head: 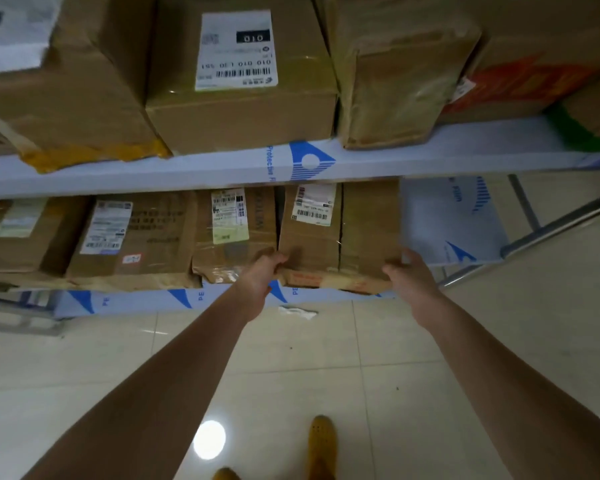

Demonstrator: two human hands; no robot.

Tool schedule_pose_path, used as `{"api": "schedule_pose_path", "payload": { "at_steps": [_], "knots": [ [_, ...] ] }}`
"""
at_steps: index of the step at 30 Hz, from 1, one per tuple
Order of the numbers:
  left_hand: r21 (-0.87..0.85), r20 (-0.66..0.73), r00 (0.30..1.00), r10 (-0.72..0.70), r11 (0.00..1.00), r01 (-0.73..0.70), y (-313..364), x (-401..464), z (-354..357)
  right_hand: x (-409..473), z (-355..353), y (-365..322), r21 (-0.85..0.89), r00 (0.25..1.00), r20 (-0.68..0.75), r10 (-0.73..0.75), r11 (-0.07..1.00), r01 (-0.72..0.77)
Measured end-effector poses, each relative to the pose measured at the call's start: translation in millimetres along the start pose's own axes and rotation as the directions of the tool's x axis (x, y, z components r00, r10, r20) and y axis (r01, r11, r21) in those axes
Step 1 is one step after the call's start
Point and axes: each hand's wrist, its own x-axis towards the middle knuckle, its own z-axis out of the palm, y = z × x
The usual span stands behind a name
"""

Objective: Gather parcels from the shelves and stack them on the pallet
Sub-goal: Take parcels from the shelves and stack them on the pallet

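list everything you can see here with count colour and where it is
held parcel: one, brown with a white label, right end of the lower shelf, front edge past the lip
lower shelf parcels: three, brown and labelled, left of the held parcel
upper shelf parcels: at least five, brown, one with red print, one with green
shelves: two, white film with blue print
floor: pale glossy tiles
paper scrap: one, white, on the floor under the lower shelf
shoes: two, yellow, bottom edge
left hand: grips the held parcel's left front corner
right hand: grips its right front corner
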Motion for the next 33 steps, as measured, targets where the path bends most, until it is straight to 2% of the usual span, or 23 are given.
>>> {"api": "schedule_pose_path", "payload": {
  "at_steps": [2, 4, 7, 10, 13, 16, 25, 33],
  "knots": [
    [0.094, -0.027, 0.999, -0.017, 0.995, 0.02, -2, -2, -3, -3, -1, 5, -0.089, 0.993, 0.03, 0.118, 0.989, -0.115],
    [0.192, -0.01, 0.999, -0.054, 0.98, 0.055, -6, -3, -4, -8, -2, 13, -0.149, 0.958, 0.128, 0.256, 0.96, -0.236],
    [0.318, 0.065, 0.995, -0.073, 0.947, 0.049, -12, -10, 3, -9, -2, 23, -0.124, 0.924, 0.176, 0.338, 0.939, -0.32],
    [0.325, 0.102, 0.99, -0.102, 0.944, 0.064, -22, -11, 8, -3, 1, 22, -0.008, 0.929, 0.161, 0.334, 0.941, -0.338],
    [0.275, 0.07, 0.995, -0.078, 0.96, 0.056, -31, -9, 7, 0, 1, 23, 0.047, 0.924, 0.168, 0.342, 0.934, -0.355],
    [0.241, 0.066, 0.994, -0.087, 0.968, 0.069, -34, -17, 5, -6, -7, 26, -0.02, 0.918, 0.198, 0.343, 0.938, -0.346],
    [0.362, 0.05, 0.998, -0.05, 0.932, 0.029, -33, -64, -8, -53, -32, -4, -0.241, 0.866, 0.3, 0.401, 0.91, -0.338],
    [0.353, 0.082, 0.993, -0.082, 0.934, 0.048, -58, -122, -70, -138, -17, -32, -0.428, 0.867, 0.321, 0.38, 0.875, -0.225]
  ]
}}
